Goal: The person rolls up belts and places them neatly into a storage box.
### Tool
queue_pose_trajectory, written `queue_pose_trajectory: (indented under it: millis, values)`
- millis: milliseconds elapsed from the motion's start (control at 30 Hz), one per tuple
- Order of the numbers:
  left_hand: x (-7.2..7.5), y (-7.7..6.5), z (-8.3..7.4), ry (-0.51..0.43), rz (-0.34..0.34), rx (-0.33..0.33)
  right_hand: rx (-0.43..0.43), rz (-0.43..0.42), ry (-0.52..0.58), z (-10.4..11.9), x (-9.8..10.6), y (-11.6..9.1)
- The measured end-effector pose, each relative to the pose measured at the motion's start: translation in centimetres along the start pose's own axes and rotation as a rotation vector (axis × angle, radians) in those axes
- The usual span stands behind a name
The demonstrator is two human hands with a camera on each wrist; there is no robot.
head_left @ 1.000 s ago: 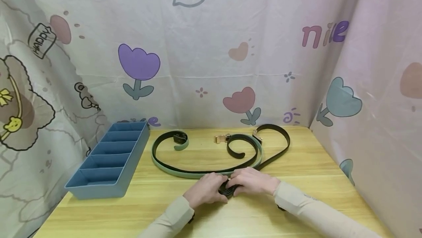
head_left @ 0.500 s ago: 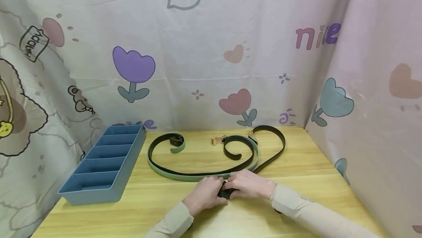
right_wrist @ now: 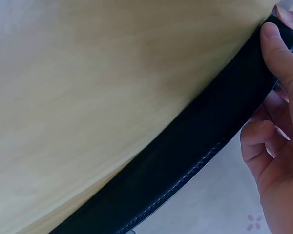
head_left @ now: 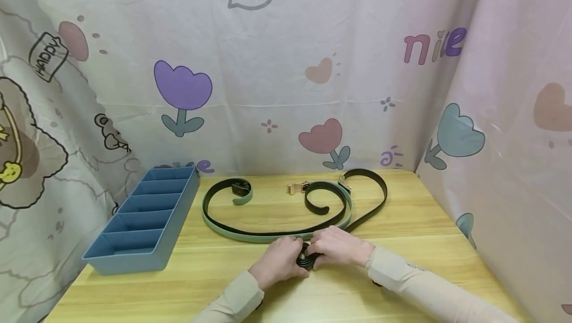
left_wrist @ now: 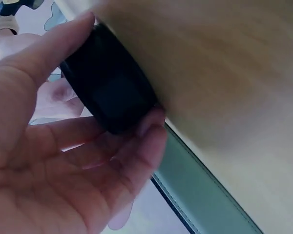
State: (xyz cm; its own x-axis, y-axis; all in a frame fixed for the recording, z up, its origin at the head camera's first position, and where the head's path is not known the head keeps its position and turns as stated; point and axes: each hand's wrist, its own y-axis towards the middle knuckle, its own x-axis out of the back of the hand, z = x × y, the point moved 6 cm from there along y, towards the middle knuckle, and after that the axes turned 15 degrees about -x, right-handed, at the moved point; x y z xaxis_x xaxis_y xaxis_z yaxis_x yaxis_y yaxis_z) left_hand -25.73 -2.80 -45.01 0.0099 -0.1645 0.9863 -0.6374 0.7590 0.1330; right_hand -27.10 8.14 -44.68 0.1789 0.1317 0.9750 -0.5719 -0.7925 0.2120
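Near the front of the table both hands are at a coiled black belt (head_left: 306, 262). My left hand (head_left: 278, 263) grips the coil from the left, its thumb at one edge and its fingers curled at the other, as the left wrist view shows. From the right, my right hand (head_left: 337, 247) pinches the belt between thumb and fingers. A stitched length of black strap (right_wrist: 176, 156) runs away from the right hand's grip in the right wrist view. In the head view a black strap (head_left: 384, 199) loops behind the right hand to a gold-coloured buckle (head_left: 343, 182).
Just behind the hands a green strap (head_left: 250, 238) curves across the table, a black strap (head_left: 250, 231) along its inner side. Another gold-coloured buckle (head_left: 297, 188) lies farther back. A blue divided tray (head_left: 175, 228) stands at the left. Printed curtains enclose the back and sides.
The head view has shifted slightly. Both hands stay at the coil, with only small finger movements; the straps and tray lie as before.
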Motion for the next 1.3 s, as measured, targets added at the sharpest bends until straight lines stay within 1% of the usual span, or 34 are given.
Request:
queue_pose_trajectory:
  millis: [100,267,367,400,567,600,667,767,867,967,1033,1100,1200,1300]
  values:
    - [-0.1,0.1,0.1,-0.019,-0.001,-0.02,-0.006,0.014,-0.006,0.1,-0.1,0.1]
    - [0.0,0.2,0.4,-0.142,0.041,-0.085,-0.008,0.061,0.028,0.0,-0.2,-0.1]
    - [0.1,0.1,0.5,-0.187,0.055,-0.095,-0.01,0.075,0.039,-0.1,-0.3,-0.2]
    - [0.2,0.1,0.5,-0.19,0.047,-0.094,-0.01,0.073,0.038,0.0,-0.3,-0.2]
    - [0.1,-0.2,0.5,-0.143,-0.033,-0.05,-0.009,0.034,0.021,0.3,-0.5,0.0]
    - [0.1,-0.3,0.5,-0.127,-0.051,-0.049,-0.009,0.032,0.021,0.3,-0.5,0.0]
    - [-0.1,-0.2,0.5,-0.106,-0.065,-0.052,-0.012,0.034,0.038,0.3,-0.6,0.0]
    - [-0.2,-0.1,0.6,-0.095,-0.049,-0.075,-0.027,0.046,0.068,-0.1,-0.7,-0.2]
    - [-0.3,0.0,0.7,-0.125,-0.021,-0.096,-0.043,0.052,0.098,-0.5,-0.6,-0.3]
    - [-0.2,0.0,0.8,-0.165,0.0,-0.087,-0.039,0.044,0.105,-0.7,-0.5,-0.2]
    - [-0.2,0.1,0.9,-0.166,0.002,-0.071,-0.033,0.031,0.099,-0.7,-0.5,-0.2]
    - [-0.2,0.1,0.9,-0.151,-0.01,-0.049,-0.032,0.011,0.08,-0.6,-0.4,-0.1]
    - [-0.1,0.1,0.7,-0.1,-0.048,-0.029,-0.04,-0.004,0.063,-0.5,-0.3,-0.1]
    - [0.1,0.1,0.4,-0.063,-0.073,-0.037,-0.052,0.01,0.082,-0.5,-0.4,0.0]
